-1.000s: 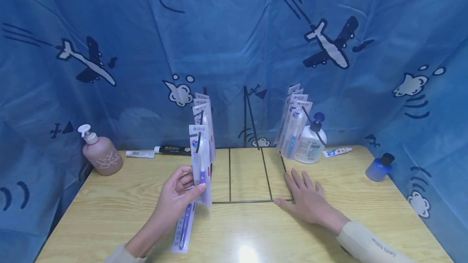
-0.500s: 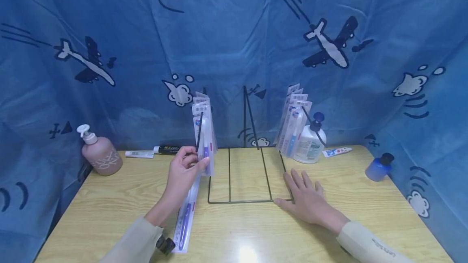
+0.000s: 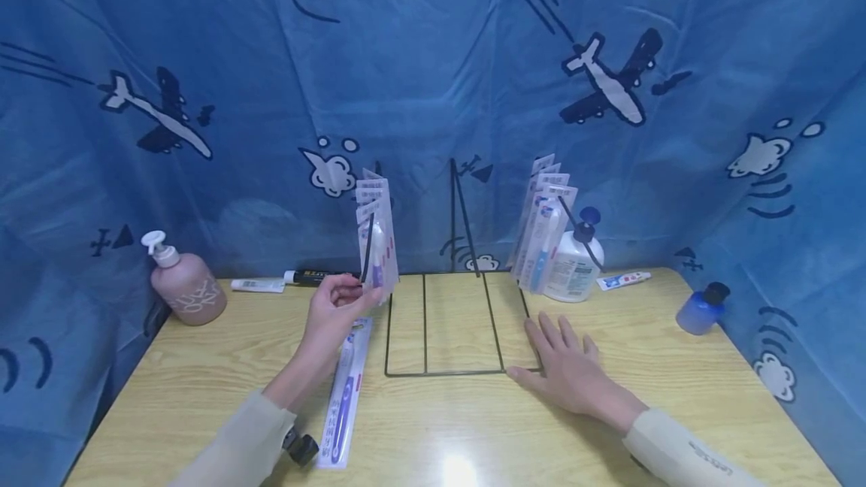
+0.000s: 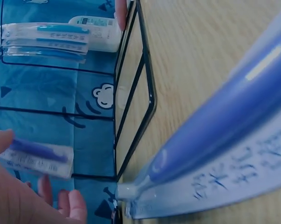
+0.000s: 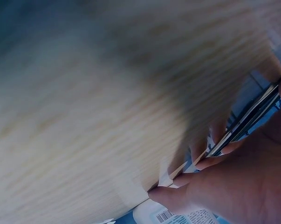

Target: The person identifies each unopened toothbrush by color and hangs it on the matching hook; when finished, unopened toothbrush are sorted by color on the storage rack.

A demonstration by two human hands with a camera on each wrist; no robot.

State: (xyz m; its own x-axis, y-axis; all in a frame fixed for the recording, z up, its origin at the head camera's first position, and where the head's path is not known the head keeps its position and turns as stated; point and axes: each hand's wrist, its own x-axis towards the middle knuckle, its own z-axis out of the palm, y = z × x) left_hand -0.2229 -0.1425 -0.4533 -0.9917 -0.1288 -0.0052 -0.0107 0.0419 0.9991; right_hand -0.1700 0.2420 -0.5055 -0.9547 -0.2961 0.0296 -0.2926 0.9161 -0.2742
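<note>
My left hand [image 3: 328,322] pinches the lower end of a packaged purple toothbrush [image 3: 376,250], the front pack on the left hook of a black wire rack [image 3: 425,329]. More packs hang behind it, largely hidden. In the left wrist view, the thumb overlaps the pack [image 4: 37,157] and the fingers lie below it. A second purple toothbrush pack [image 3: 342,404] lies on the table under my left forearm. My right hand [image 3: 564,370] lies with straight, spread fingers on the rack's front right corner. Several packs with blue toothbrushes [image 3: 541,243] hang from the right hook.
A pink pump bottle [image 3: 189,288], a white tube [image 3: 258,285] and a black tube [image 3: 318,277] are at the back left. Behind the right packs stands a white pump bottle [image 3: 572,269]. A small toothpaste tube [image 3: 624,281] and blue bottle [image 3: 700,313] are farther right.
My left hand has moved the toothbrush pack away from me, onto the left hook and back against the other packs. The right hand has stayed in place on the rack.
</note>
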